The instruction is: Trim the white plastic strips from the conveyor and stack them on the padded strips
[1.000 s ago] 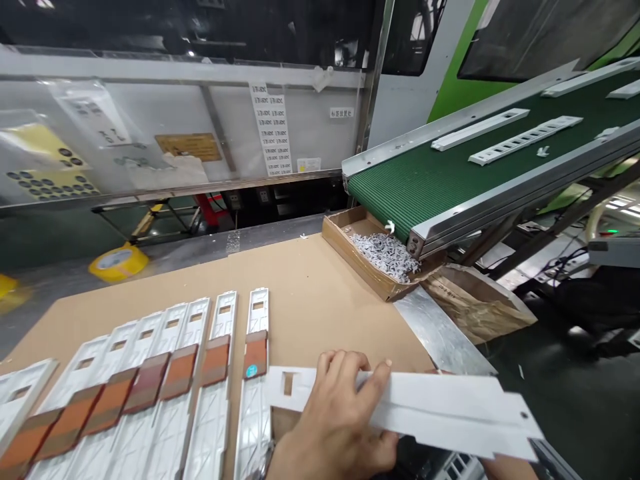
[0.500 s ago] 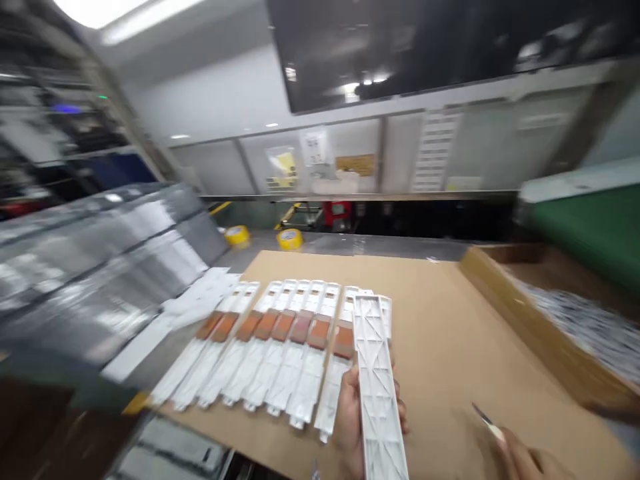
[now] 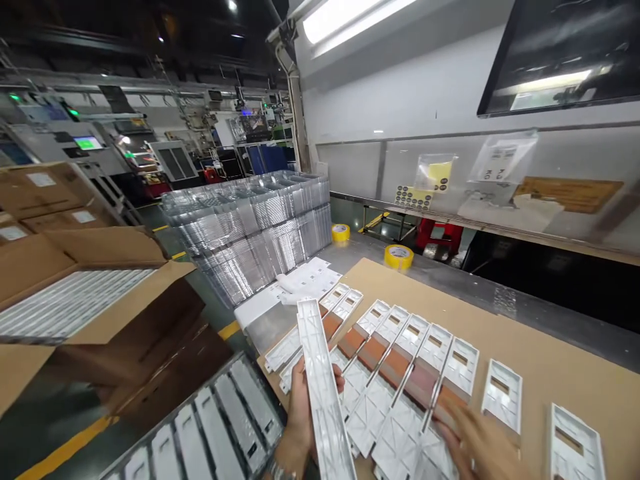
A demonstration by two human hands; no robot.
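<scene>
My left hand (image 3: 303, 410) grips a long white plastic strip (image 3: 320, 373) with a ribbed underside. The strip points away from me, over the near left end of a row of similar white strips (image 3: 400, 347) with brown pads. That row lies side by side on a cardboard sheet (image 3: 550, 340). My right hand (image 3: 475, 440) is blurred and lies low over the near right end of the row, touching the strips. Whether it holds anything is unclear.
Two yellow tape rolls (image 3: 399, 257) sit past the cardboard. A tall stack of clear plastic trays (image 3: 250, 227) stands at the left, white sheets (image 3: 305, 280) before it. An open carton (image 3: 75, 300) with white parts and a tray (image 3: 215, 420) of strips lie lower left.
The view has swung left, away from the green conveyor. My left hand still holds the white strip, now over the row's left end. My right hand has come down onto the row.
</scene>
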